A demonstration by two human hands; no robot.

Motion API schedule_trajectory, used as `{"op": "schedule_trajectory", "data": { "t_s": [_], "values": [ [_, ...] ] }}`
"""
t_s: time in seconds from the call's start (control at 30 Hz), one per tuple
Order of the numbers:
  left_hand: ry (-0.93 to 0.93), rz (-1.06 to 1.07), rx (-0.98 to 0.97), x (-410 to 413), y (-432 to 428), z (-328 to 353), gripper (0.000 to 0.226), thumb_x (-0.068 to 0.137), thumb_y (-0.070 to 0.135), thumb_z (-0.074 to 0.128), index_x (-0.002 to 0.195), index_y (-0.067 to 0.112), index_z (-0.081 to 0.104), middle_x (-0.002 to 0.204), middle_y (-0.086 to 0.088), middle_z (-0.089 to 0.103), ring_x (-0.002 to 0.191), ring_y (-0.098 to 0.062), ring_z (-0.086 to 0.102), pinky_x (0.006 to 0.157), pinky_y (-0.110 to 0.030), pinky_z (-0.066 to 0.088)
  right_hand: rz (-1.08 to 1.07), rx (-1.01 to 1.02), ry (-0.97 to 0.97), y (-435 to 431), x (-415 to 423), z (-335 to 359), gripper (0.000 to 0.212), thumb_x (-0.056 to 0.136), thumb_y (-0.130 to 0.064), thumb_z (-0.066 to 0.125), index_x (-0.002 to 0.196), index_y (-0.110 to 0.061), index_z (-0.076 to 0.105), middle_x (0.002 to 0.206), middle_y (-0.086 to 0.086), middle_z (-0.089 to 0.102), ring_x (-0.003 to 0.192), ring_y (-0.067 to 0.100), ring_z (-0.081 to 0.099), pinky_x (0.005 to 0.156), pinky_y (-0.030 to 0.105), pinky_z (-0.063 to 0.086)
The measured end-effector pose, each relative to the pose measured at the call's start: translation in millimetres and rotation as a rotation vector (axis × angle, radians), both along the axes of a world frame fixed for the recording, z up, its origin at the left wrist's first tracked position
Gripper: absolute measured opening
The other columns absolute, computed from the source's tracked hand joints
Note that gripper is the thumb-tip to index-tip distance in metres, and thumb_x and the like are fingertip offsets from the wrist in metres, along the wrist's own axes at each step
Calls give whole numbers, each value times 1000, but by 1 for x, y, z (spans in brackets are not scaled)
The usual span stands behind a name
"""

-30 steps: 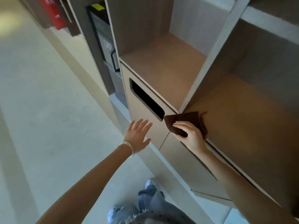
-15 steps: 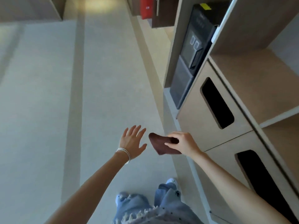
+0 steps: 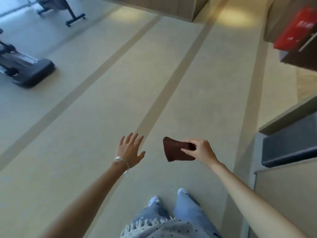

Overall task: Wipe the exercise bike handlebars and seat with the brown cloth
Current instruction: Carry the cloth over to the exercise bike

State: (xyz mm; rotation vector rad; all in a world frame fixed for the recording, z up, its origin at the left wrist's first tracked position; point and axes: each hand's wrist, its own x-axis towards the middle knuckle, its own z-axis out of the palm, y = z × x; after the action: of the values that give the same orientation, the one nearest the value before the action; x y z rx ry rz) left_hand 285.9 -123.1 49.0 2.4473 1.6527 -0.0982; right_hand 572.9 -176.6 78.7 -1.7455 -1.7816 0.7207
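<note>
Cloth in hand, mid-air
Right hand [image 3: 201, 151] pinches the brown cloth [image 3: 175, 150]; left hand [image 3: 130, 148], just beside it, is spread wide and empty.

One brown cloth [image 3: 176, 150], two hands [image 3: 130, 149]

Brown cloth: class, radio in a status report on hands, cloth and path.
Right hand pinching brown cloth. Left hand open, empty. Gym machines far left, none touched. Floor ahead open.
</note>
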Motion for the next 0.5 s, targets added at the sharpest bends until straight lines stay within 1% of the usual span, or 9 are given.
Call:
{"op": "schedule_trajectory", "data": {
  "t_s": [0.07, 0.17, 0.3, 0.33, 0.43, 0.5],
  "values": [
    [-7, 77, -11, -23, 1, -1, 67, 86, 47, 54, 144, 21, 32, 152, -6, 33, 142, -27, 25, 116, -45, 17, 67, -6, 7, 25, -20, 0, 23, 72, -16, 79, 92, -8, 73, 87, 4, 74, 82, 22, 66, 77, 35, 50],
    [-39, 167, -6, -43, 6, 0, 66, 84, 43, 57, 142, 20, 35, 149, -7, 37, 140, -28, 29, 115, -44, 19, 168, -32, 10, 63, -42, -1, 22, 72, -19, 79, 92, -10, 73, 85, 3, 73, 79, 21, 65, 76, 33, 49],
    [-46, 265, -19, -55, 26, -4, 65, 86, 44, 55, 143, 22, 32, 151, -5, 34, 142, -25, 25, 116, -42, 16, 289, -47, 9, 117, -57, -5, 21, 72, -19, 79, 91, -14, 72, 86, -1, 73, 79, 17, 65, 76, 32, 50],
    [-39, 284, -20, -56, 36, -5, 65, 87, 45, 53, 144, 22, 31, 152, -4, 32, 142, -24, 24, 116, -41, 15, 311, -37, 21, 132, -60, -4, 22, 72, -16, 79, 92, -14, 72, 87, -3, 73, 80, 16, 65, 77, 30, 50],
    [-28, 325, -20, -51, 72, -3, 65, 88, 46, 50, 145, 23, 28, 153, -4, 29, 143, -23, 22, 117, -40, 14, 381, -2, 70, 180, -65, 0, 29, 69, -10, 79, 96, -19, 72, 89, -13, 69, 83, 7, 63, 78, 19, 46],
    [-28, 338, -14, -44, 103, 2, 65, 89, 46, 49, 145, 23, 27, 154, -3, 29, 143, -23, 20, 117, -40, 13, 419, 12, 89, 216, -64, 4, 30, 70, -8, 78, 96, -19, 72, 92, -11, 71, 86, 7, 64, 79, 15, 45]
  ]
}}
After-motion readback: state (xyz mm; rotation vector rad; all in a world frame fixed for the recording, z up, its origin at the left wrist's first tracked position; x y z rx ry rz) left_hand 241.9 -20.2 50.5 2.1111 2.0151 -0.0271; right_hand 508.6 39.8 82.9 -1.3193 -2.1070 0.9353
